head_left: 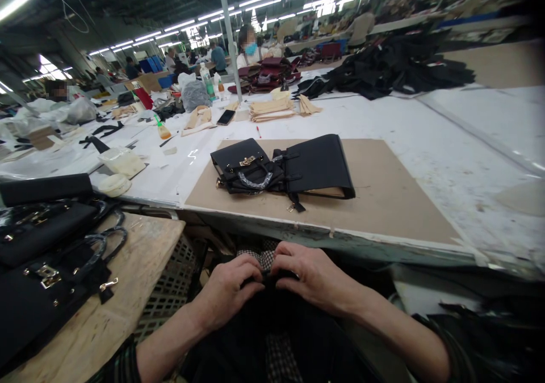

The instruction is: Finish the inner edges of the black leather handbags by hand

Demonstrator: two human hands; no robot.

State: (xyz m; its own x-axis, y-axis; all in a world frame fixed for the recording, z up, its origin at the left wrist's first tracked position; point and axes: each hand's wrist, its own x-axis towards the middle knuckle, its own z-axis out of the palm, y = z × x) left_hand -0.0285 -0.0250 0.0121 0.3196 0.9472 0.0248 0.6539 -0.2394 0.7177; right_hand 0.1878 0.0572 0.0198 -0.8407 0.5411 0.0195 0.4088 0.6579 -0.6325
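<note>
Both hands are close together over my lap, just off the front edge of the table. My left hand (232,283) is closed, thumb against bent fingers, on the upper edge of a black piece (272,309). Facing it, my right hand (309,275) pinches the same edge with curled fingers. The piece hangs dark against my lap; its full shape cannot be made out. On the table ahead lies a black handbag (317,167) with a gold clasp, plastic-wrapped handles and a small hanging tag. A brown board (374,213) is under it.
More black handbags (46,235) lie on a wooden side table (149,241) at left. Beige pieces (272,109), a phone (226,117) and a glue bottle (162,129) are farther back. A pole (230,37) rises beyond, near a masked co-worker (249,48) and black material (387,68).
</note>
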